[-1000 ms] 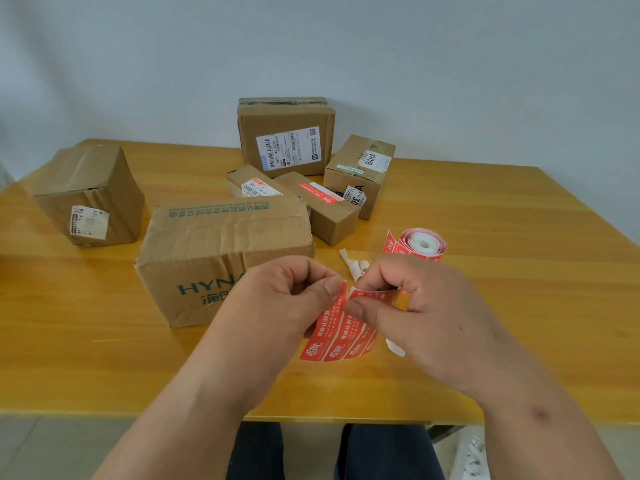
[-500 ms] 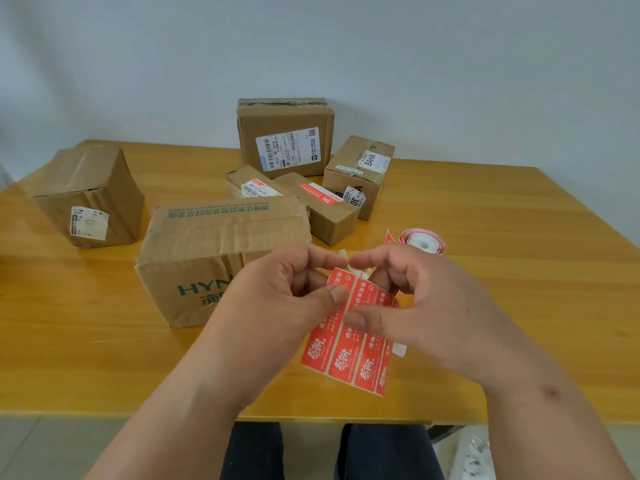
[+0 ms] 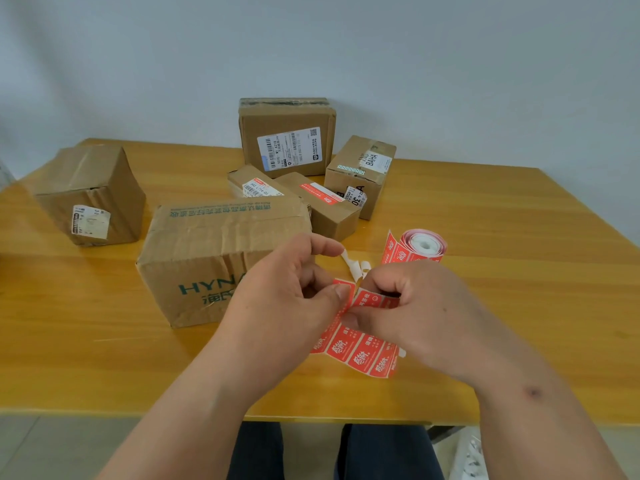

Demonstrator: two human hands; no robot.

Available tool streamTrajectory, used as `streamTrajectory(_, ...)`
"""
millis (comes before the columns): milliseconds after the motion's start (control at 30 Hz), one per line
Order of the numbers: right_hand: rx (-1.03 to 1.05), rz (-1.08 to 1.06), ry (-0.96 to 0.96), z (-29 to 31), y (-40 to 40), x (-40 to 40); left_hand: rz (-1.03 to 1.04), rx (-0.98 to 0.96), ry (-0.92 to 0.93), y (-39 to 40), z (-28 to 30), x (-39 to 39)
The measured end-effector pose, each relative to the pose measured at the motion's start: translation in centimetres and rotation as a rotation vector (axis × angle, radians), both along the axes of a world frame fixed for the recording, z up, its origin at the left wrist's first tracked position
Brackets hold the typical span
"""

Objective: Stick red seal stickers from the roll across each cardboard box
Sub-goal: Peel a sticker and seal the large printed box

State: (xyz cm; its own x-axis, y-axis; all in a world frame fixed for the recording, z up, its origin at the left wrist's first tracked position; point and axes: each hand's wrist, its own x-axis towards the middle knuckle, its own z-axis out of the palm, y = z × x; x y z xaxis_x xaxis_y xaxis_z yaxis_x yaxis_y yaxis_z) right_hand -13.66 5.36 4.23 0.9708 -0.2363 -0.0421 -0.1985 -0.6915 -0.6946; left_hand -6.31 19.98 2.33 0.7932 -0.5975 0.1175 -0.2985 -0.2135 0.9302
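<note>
While both arms reach in from the bottom edge, where they are cut off, the two hands meet over the near part of the wooden table (image 3: 519,306). The left hand (image 3: 291,299) pinches the top left corner of a strip of red stickers (image 3: 360,351) between thumb and a finger. The right hand (image 3: 426,306) pinches the strip just beside it, with its fingers curled. The hands hide the top of the strip, so only the bottom row of stickers shows well, and the white words on them are too small to read.

Just past the hands lie some curly white paper scraps (image 3: 353,265). To their right stands the sticker roll (image 3: 424,242), and its bottom is hidden by the right hand.

Left of the hands sits the big box (image 3: 214,251) with green letters. The left hand covers the end of the word on it.

Farther back are two flat boxes side by side: one (image 3: 254,185) half hidden behind the big box, and one (image 3: 325,206) with a red sticker on top. A small box (image 3: 360,171) stands to their right. A lone box (image 3: 86,192) sits far to the left. At the very back, a tall box (image 3: 287,136) stands against the wall.
</note>
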Motion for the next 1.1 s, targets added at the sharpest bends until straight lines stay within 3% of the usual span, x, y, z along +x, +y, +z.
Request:
streamTrajectory(267,-0.175,-0.007,-0.076,-0.04,0.35,-0.35,0.031,-0.088,0.144,-0.29,-0.73,0.13)
streamTrajectory(500,-0.104,-0.007,-0.081,-0.13,0.07,-0.55,-0.047,-0.101,0.229,0.4,-0.48,0.3)
streamTrajectory(800,0.151,0.015,0.057,-0.02,-0.61,-0.47,-0.017,-0.1,0.202,0.32,-0.43,0.15)
streamTrajectory(1100,0.084,0.016,0.021,-0.15,-0.41,-0.53,-0.03,-0.11,0.264,0.35,-0.81,0.4)
